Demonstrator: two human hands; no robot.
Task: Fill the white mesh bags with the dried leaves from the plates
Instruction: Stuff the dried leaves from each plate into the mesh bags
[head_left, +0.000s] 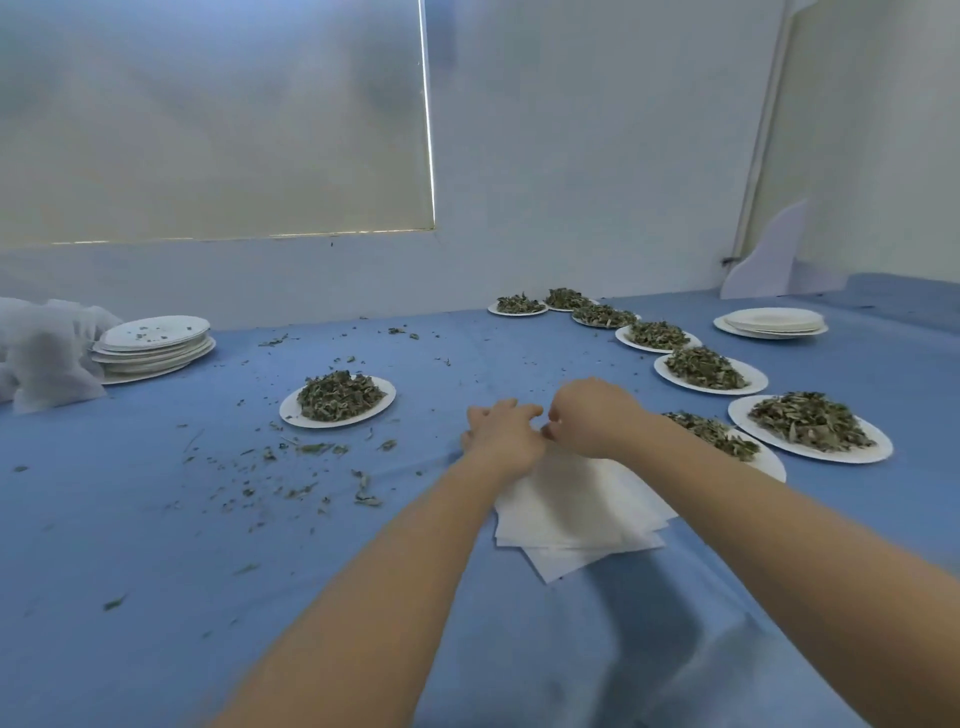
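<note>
Both hands (506, 431) (592, 415) on flat white mesh bags (576, 512), leaf plate (337, 401) beyond

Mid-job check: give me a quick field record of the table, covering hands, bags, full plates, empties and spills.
left hand: on far edge of flat bag stack, fingers curled
right hand: pinching the same edge
flat bag stack: white, on blue table cover
full plates: lone plate; others in an arc at right
empty plates: stack far left; stack far right
spilled leaf bits: left of the bags
</note>
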